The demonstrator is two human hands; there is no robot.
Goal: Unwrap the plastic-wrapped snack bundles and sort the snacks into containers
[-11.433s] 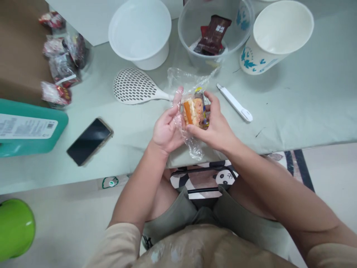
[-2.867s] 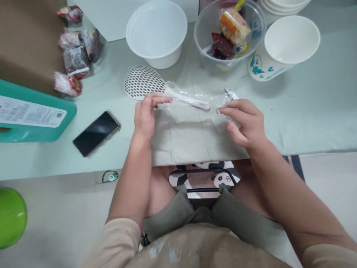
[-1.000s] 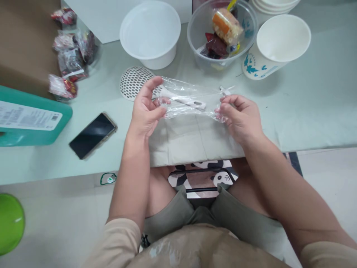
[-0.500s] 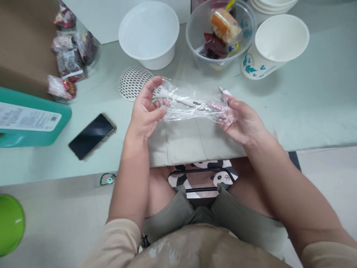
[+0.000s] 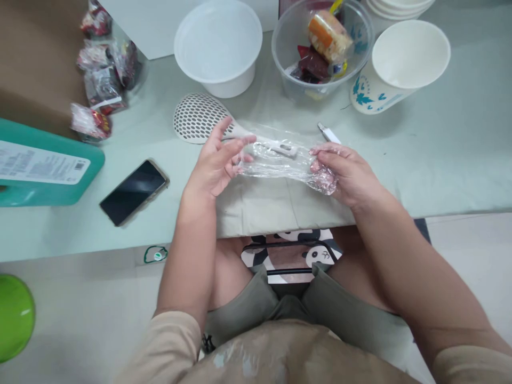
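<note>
Clear, crinkled plastic film (image 5: 276,165) stretches between my two hands above the front of the table. My left hand (image 5: 216,162) holds its left end with bent fingers, the index finger raised. At the other end, my right hand (image 5: 346,173) pinches the gathered film between thumb and fingers. Beyond the film lies a white skimmer (image 5: 202,118) with a perforated bowl, its handle seen through the plastic. A small white stick with a metal end (image 5: 328,133), perhaps a USB drive, lies just behind my right hand and is partly hidden by it.
Along the back stand a white tub (image 5: 218,45), a clear bowl (image 5: 282,74) of wrapped snacks and a paper cup (image 5: 408,58). To the left lie a phone (image 5: 134,192), a green container (image 5: 90,160) and several snack packets (image 5: 104,88). A green bin (image 5: 16,317) stands on the floor.
My left hand has turned slightly, its thumb and fingers shifting on the film. My right hand has closed more tightly on its end and dropped a little, uncovering more of the small white stick.
</note>
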